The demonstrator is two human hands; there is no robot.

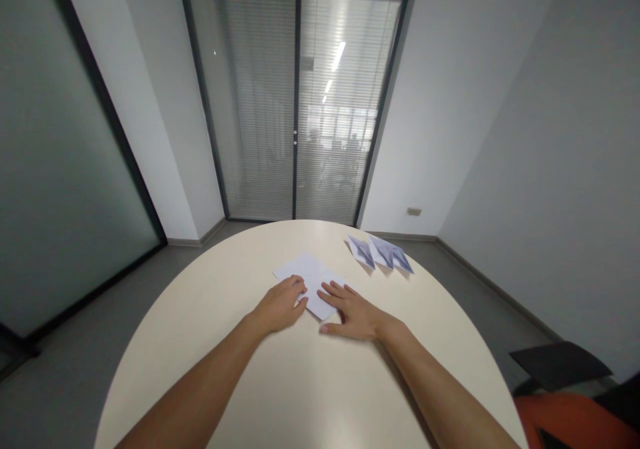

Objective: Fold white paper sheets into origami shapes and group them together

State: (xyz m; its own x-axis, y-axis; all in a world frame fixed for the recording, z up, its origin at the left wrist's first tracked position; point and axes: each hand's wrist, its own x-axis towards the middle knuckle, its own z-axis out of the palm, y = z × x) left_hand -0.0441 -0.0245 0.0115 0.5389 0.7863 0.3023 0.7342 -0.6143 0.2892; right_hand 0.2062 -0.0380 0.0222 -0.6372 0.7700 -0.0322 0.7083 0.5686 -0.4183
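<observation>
A white sheet of paper (311,277) lies on the round cream table (210,342), near its middle. My left hand (280,306) rests on the sheet's left part with its fingers curled down onto the paper. My right hand (350,312) lies flat on the sheet's right corner, fingers stretched out and together, thumb out to the side. Neither hand lifts the paper. Two folded paper shapes (380,252) lie side by side farther back on the right.
The table edge curves round on all sides. A dark and orange chair (565,396) stands at the lower right. Beyond the table is grey floor, glass doors with blinds (295,102) straight ahead, and a glass wall on the left.
</observation>
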